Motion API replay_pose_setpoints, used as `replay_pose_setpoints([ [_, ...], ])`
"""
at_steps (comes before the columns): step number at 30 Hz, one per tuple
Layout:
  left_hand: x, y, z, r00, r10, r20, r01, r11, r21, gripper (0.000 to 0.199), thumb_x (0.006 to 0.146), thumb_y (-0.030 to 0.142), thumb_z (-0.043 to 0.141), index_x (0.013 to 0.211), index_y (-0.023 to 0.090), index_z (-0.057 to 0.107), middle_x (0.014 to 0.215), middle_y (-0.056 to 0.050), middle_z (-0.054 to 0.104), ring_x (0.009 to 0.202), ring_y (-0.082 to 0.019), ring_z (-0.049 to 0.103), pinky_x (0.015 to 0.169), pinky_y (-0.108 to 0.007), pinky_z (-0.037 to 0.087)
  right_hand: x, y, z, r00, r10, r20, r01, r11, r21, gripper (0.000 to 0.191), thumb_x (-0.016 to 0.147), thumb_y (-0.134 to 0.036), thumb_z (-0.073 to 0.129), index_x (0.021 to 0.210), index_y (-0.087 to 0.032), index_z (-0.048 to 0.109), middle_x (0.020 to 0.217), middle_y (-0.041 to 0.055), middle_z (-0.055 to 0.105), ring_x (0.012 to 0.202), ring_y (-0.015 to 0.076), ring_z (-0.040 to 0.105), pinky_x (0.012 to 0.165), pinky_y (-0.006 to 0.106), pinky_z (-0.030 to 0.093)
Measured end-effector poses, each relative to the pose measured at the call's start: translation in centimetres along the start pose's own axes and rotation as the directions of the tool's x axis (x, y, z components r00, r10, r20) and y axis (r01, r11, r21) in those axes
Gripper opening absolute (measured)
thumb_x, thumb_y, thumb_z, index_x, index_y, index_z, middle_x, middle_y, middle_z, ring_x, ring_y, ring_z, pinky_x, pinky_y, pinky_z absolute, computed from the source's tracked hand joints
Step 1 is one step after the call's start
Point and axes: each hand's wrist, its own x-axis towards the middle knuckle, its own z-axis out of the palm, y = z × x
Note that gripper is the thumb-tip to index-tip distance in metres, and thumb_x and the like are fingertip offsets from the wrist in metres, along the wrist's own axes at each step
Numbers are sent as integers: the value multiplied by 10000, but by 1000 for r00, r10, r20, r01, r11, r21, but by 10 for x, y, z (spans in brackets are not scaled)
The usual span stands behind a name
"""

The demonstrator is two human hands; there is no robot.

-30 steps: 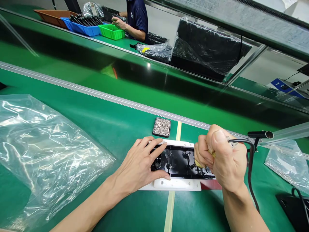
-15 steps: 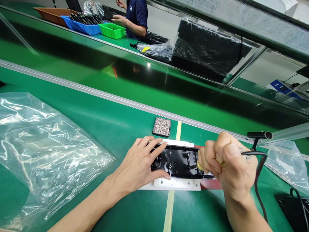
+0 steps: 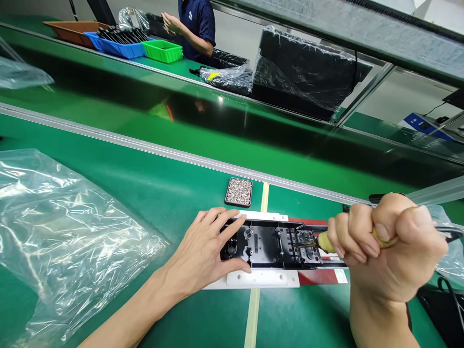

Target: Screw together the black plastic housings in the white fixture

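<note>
Gripping a yellow-handled tool, right hand, fingers curled tight; left hand, fingers spread wide across black casing.

Hands bare; forearms bare too (as far as visible).

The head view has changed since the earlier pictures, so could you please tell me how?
The right hand, its grip kept on the yellow-handled tool, has moved right, uncovering more of the black housing. A clear bag has come into view at the upper left edge. The left hand stays spread on the housing's left end, and the small black tray stays beyond it.
</note>
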Motion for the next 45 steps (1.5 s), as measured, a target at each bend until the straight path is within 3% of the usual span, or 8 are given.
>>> replay_pose_setpoints([
  [8, -7, -6, -1, 1000, -12, 19, 12, 1000, -17, 909, 803, 679, 788, 1505, 231, 423, 1484, -102, 495, 1297, -357, 428, 1018, -527, 420, 3, -3, 3, 999, -25, -43, 26, 1000, 17, 313, 920, -312, 580, 642, -217, 471, 441, -50, 309, 334, 89, 275, 323, 249, 288],
  [12, -7, -7, 0, 999, -16, 41, 18, 999, -38, 849, 856, 654, 754, 1517, 242, 415, 1495, -103, 479, 1311, -358, 418, 1026, -533, 420, 2, -3, 16, 1000, -21, 17, 20, 999, 44, 354, 925, -309, 563, 605, -205, 455, 416, -54, 294, 320, 89, 281, 316, 242, 321],
  [16, -4, -6, 5, 998, -13, 68, 17, 998, -61, 687, 972, 506, 664, 1542, 246, 381, 1526, -99, 441, 1346, -349, 392, 1069, -537, 397, -3, 2, 36, 999, -25, 21, 23, 998, 63, 381, 929, -348, 585, 607, -199, 444, 421, -56, 319, 329, 87, 291, 344, 245, 337],
  [22, 7, 2, 7, 998, 20, 54, -15, 995, -104, 641, 962, 379, 638, 1531, 213, 394, 1503, -108, 452, 1333, -335, 399, 1090, -530, 388, -11, 18, 55, 999, 26, 36, -29, 994, 105, 433, 917, -373, 615, 604, -182, 385, 432, -56, 337, 353, 72, 302, 378, 222, 320],
  [35, 17, 13, 6, 1000, 19, 16, -17, 991, -133, 603, 940, 346, 645, 1479, 177, 432, 1448, -123, 491, 1282, -326, 432, 1048, -519, 422, -9, 28, 56, 996, 41, 76, -48, 995, 91, 357, 937, -267, 527, 608, -187, 414, 450, -48, 356, 364, 74, 305, 383, 212, 336],
  [45, 18, 13, 7, 999, 26, 18, -23, 991, -134, 591, 937, 347, 640, 1467, 175, 446, 1442, -116, 500, 1274, -319, 444, 1023, -501, 432, -7, 32, 61, 993, 44, 110, -49, 998, 46, 353, 935, -276, 570, 615, -183, 454, 463, -51, 373, 385, 68, 303, 395, 201, 340],
])
